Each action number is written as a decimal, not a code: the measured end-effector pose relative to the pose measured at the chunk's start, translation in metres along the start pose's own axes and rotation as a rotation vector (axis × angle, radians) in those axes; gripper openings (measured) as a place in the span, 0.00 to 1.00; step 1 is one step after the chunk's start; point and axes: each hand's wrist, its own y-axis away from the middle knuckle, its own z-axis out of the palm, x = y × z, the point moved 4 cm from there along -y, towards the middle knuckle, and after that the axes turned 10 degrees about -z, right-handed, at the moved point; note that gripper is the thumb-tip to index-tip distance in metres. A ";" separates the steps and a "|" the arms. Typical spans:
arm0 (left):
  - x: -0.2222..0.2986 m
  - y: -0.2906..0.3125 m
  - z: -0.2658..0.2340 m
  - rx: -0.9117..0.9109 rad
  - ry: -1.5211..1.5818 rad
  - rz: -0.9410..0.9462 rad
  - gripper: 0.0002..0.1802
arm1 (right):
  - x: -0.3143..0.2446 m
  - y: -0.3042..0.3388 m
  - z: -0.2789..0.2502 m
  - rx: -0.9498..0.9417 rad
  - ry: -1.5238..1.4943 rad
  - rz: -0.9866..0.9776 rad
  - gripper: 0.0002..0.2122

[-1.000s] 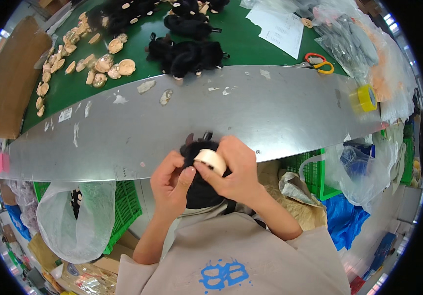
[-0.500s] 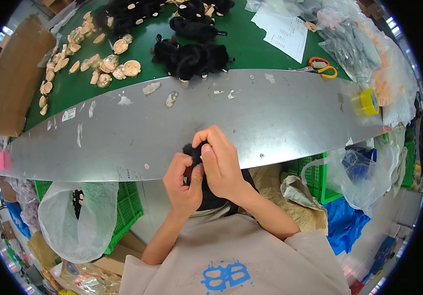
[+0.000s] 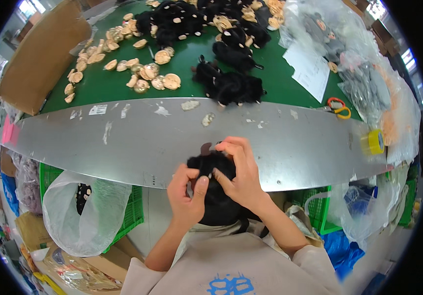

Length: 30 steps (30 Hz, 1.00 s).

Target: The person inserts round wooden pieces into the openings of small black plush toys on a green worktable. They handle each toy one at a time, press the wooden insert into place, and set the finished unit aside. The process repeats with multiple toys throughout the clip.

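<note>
Between my two hands is a black plush toy [image 3: 217,199], its fuzzy top part at the table's near edge and its body hanging toward my lap. A brown ear-like flap [image 3: 206,149] sticks up from it. My left hand [image 3: 184,194] grips its left side, thumb bent against the plush. On the other side, my right hand [image 3: 242,174] curls over it, index finger at the top and thumb pressing the middle. Small pale spots show near the thumbs, too small to make out. Farther back lie more black plush toys [image 3: 233,88].
Beige plastic face-shaped pieces [image 3: 172,81] are scattered on the green tabletop [image 3: 118,83]. Scissors [image 3: 338,107], yellow tape [image 3: 375,141] and a paper sheet [image 3: 310,71] lie at right. A cardboard box [image 3: 44,59] stands at left. A bag-lined green crate [image 3: 135,211] sits below the table.
My view has tipped up and turned left, showing more of the far table. My hands have spread apart somewhat, so more of the plush toy and its brown flap shows.
</note>
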 end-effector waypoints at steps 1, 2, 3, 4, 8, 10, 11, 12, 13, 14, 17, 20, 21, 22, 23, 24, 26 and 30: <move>0.000 0.002 -0.004 0.002 -0.007 -0.015 0.12 | 0.001 -0.002 0.004 -0.019 0.044 0.045 0.23; 0.001 0.003 -0.008 0.004 -0.014 -0.031 0.11 | 0.001 -0.008 0.011 -0.087 0.055 0.048 0.23; 0.001 0.000 -0.013 0.067 -0.006 -0.070 0.10 | 0.001 -0.016 0.018 -0.150 0.072 0.051 0.23; 0.005 -0.004 -0.022 0.161 -0.010 -0.058 0.10 | 0.001 -0.026 0.025 -0.212 0.090 0.055 0.23; 0.017 -0.022 -0.075 0.512 -0.140 0.014 0.10 | 0.032 -0.079 0.045 -0.241 -0.378 0.045 0.19; 0.050 -0.030 -0.081 0.614 -0.422 0.220 0.18 | 0.068 -0.113 0.064 -0.184 -0.169 0.115 0.18; 0.050 -0.033 -0.082 0.547 -0.667 0.270 0.21 | 0.082 -0.131 0.074 -0.182 -0.049 0.117 0.17; 0.043 -0.034 -0.082 0.468 -0.910 0.315 0.23 | 0.098 -0.146 0.082 -0.175 0.077 0.126 0.16; 0.034 -0.035 -0.076 0.370 -0.958 0.258 0.27 | 0.121 -0.156 0.093 -0.152 0.225 0.098 0.17; 0.022 -0.035 -0.071 0.333 -1.076 0.246 0.28 | 0.131 -0.162 0.103 -0.181 0.307 0.094 0.18; 0.004 -0.032 -0.077 0.317 -1.158 0.214 0.26 | 0.139 -0.179 0.137 -0.361 0.434 0.122 0.21; 0.001 -0.029 -0.080 0.322 -1.149 0.190 0.25 | 0.133 -0.170 0.147 -0.433 0.343 0.006 0.13; -0.002 -0.032 -0.073 0.305 -1.119 0.204 0.25 | 0.134 -0.167 0.129 -0.352 0.261 0.012 0.11; -0.002 -0.032 -0.072 0.307 -1.111 0.203 0.24 | 0.128 -0.165 0.121 -0.279 0.150 0.006 0.10; -0.001 -0.032 -0.071 0.316 -1.112 0.210 0.24 | 0.124 -0.165 0.111 -0.204 0.041 0.001 0.08; -0.001 -0.033 -0.071 0.315 -1.105 0.215 0.24 | 0.125 -0.168 0.097 -0.141 -0.005 0.001 0.07; -0.004 -0.026 -0.076 0.335 -1.098 0.200 0.23 | 0.117 -0.177 0.073 -0.096 -0.276 0.252 0.05; 0.001 -0.024 -0.073 0.347 -1.033 0.217 0.21 | 0.143 -0.179 0.014 -0.194 0.433 0.071 0.10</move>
